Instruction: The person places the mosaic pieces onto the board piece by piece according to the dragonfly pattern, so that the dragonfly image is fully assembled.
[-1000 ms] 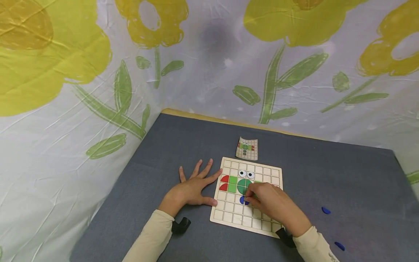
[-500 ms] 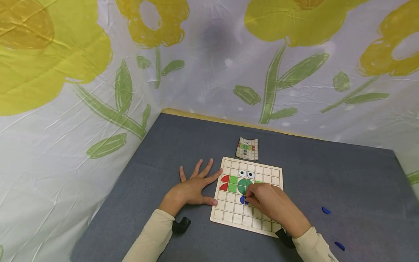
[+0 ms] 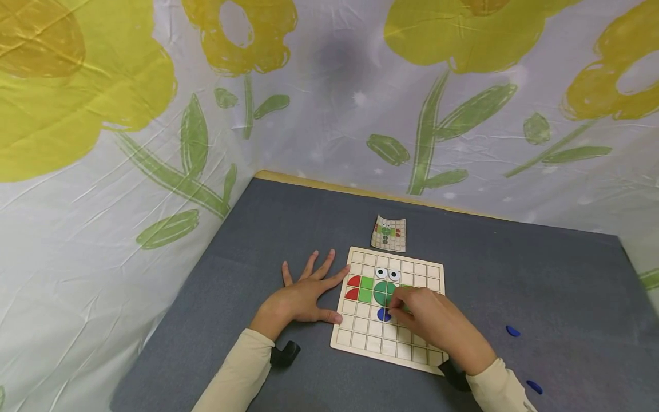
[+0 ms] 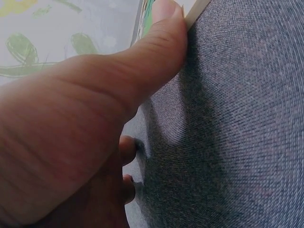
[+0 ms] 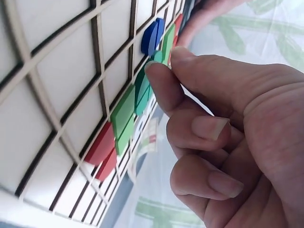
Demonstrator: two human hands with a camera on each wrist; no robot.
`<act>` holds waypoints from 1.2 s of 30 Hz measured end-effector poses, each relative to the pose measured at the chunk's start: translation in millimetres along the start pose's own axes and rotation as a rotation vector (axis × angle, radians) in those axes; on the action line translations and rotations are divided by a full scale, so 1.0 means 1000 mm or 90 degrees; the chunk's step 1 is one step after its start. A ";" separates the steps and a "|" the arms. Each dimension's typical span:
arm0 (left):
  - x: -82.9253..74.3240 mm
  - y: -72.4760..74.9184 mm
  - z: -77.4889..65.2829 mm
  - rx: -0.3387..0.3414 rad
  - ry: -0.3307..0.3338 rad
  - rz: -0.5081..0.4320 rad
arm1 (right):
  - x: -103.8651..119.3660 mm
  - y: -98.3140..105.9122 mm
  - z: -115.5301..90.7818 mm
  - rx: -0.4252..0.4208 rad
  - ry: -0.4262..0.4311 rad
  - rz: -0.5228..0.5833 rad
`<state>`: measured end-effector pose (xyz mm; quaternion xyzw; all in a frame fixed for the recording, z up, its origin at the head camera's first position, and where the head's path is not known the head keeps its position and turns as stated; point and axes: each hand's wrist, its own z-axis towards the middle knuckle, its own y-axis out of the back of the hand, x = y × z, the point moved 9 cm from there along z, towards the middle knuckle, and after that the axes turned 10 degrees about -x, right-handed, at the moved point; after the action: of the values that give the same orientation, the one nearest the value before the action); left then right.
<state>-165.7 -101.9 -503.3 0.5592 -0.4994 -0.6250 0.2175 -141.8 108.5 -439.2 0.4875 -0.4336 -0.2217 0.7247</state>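
A wooden grid board (image 3: 366,340) lies on the table, bearing flat coloured pieces. My left hand (image 3: 301,298) is spread beside it, its thumb (image 4: 164,28) on the left edge and its index fingertip at the upper edge. Just right of the small blue pieces (image 3: 382,315) on the board hovers my right hand (image 3: 431,317). In the right wrist view its fingers are curled with nothing between thumb and index tip, close over the blue pieces (image 5: 151,38). Green circle pieces (image 3: 382,292), a light green block (image 3: 366,289), red pieces (image 3: 352,287) and two eye pieces (image 3: 387,274) sit above.
Behind the board lies a small picture card (image 3: 388,234) with a similar figure. Two loose blue pieces, one farther back (image 3: 512,331) and one nearer (image 3: 534,387), lie on the grey table (image 3: 556,286) to the right. A flower-printed curtain (image 3: 329,114) surrounds the table.
My right hand has drawn back slightly to the right from the blue pieces, leaving the right-hand one on the board. The left hand has stayed in place.
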 end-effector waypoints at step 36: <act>-0.007 0.004 -0.001 0.034 0.032 0.033 | -0.146 0.095 -0.111 -0.022 -0.150 -0.111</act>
<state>-164.0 -97.9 -496.1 0.5669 -0.5247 -0.5915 0.2310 -133.8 314.6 -430.7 0.4815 -0.4680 -0.3468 0.6548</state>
